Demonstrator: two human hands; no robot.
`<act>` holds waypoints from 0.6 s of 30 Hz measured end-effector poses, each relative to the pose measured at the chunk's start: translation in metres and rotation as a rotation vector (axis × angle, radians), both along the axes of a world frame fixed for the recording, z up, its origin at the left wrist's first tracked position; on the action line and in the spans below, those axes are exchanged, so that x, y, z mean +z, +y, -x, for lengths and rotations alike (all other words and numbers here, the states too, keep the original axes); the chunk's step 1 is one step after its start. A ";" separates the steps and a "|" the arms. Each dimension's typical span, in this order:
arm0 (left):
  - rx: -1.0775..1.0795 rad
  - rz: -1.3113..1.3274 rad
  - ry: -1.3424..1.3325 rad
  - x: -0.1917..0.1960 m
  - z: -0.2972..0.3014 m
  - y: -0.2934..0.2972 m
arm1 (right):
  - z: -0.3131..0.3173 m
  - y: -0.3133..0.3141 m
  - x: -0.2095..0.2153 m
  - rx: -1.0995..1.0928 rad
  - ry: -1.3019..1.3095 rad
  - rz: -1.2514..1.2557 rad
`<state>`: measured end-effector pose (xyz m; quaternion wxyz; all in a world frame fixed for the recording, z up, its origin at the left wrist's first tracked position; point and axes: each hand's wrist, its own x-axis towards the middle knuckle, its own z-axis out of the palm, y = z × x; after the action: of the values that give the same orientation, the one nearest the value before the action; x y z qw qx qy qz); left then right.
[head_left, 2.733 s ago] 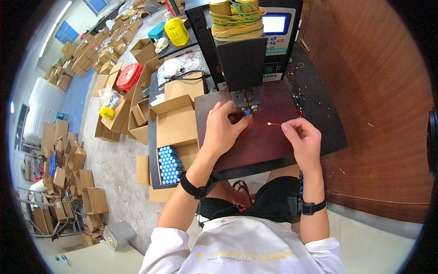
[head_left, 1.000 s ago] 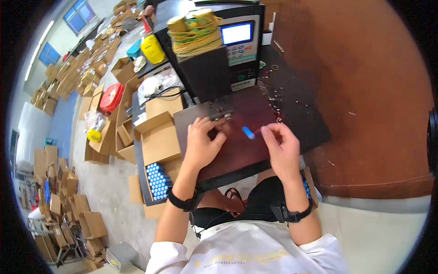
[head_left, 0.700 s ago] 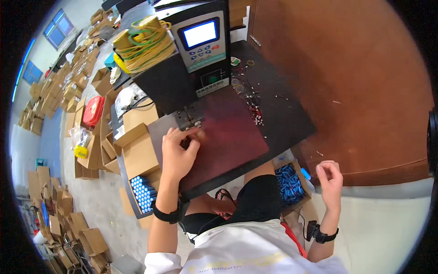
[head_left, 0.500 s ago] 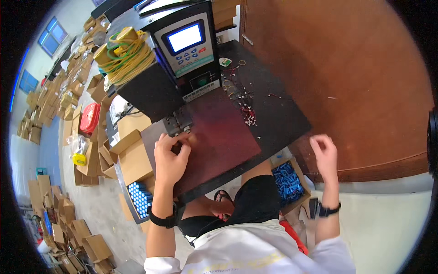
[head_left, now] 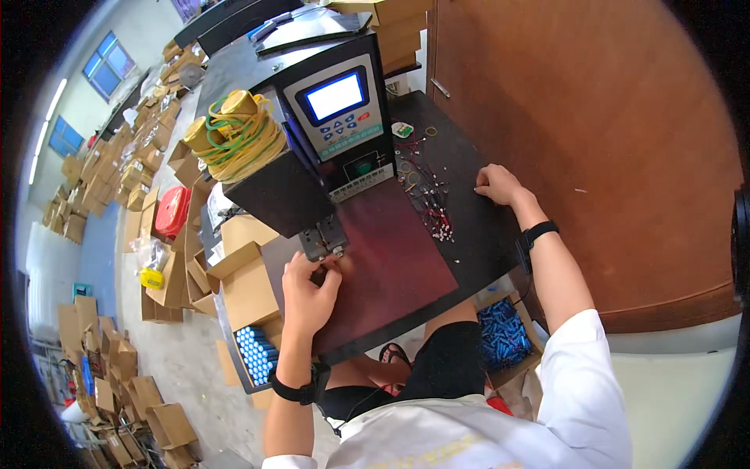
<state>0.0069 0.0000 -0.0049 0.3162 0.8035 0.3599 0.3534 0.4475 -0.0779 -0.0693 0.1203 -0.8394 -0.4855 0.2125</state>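
My left hand [head_left: 311, 295] is at the front of a black bench machine [head_left: 363, 144] with a lit screen and buttons. Thumb and fingertips are pinched together beside a small metal fixture [head_left: 322, 238] at the machine's foot, and whatever is between them is too small to make out. My right hand [head_left: 500, 186] hovers by the right edge of the black table [head_left: 476, 234], fingers bent in toward the thumb; anything in them is hidden. To its left lies a loose bunch of thin red and black wires [head_left: 437, 215] with small white ends.
A dark red mat [head_left: 383, 273] covers the table's middle. Yellow-green cord [head_left: 250, 141] is heaped on the machine's side box. Blue cylindrical cells stand in a tray [head_left: 256, 353] at left; a carton of blue cells [head_left: 504, 332] sits at right. A brown panel [head_left: 578, 156] borders the right side.
My right hand has moved up and left, from beyond the table's right corner to the table edge near the wires. The left hand keeps its place at the fixture; the whole view has shifted slightly.
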 end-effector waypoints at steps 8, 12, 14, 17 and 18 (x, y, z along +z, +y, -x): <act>-0.061 -0.111 -0.018 -0.004 0.005 0.004 | 0.025 -0.014 0.013 0.036 0.086 -0.460; -0.039 -0.041 0.032 0.012 0.014 -0.005 | 0.077 -0.040 0.068 -0.103 0.400 -0.584; -0.063 0.040 -0.026 0.020 0.026 -0.015 | 0.093 -0.064 0.080 -0.140 0.502 -0.674; -0.032 0.068 -0.036 0.021 0.075 -0.026 | 0.124 -0.103 0.086 -0.269 0.642 -0.804; 0.037 0.262 -0.009 0.019 0.097 -0.028 | 0.126 -0.116 0.077 -0.293 0.688 -0.839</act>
<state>-0.0905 -0.0283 0.0144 0.4133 0.7470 0.4164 0.3129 0.3213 -0.1941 0.0079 0.6236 -0.6606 -0.3394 0.2441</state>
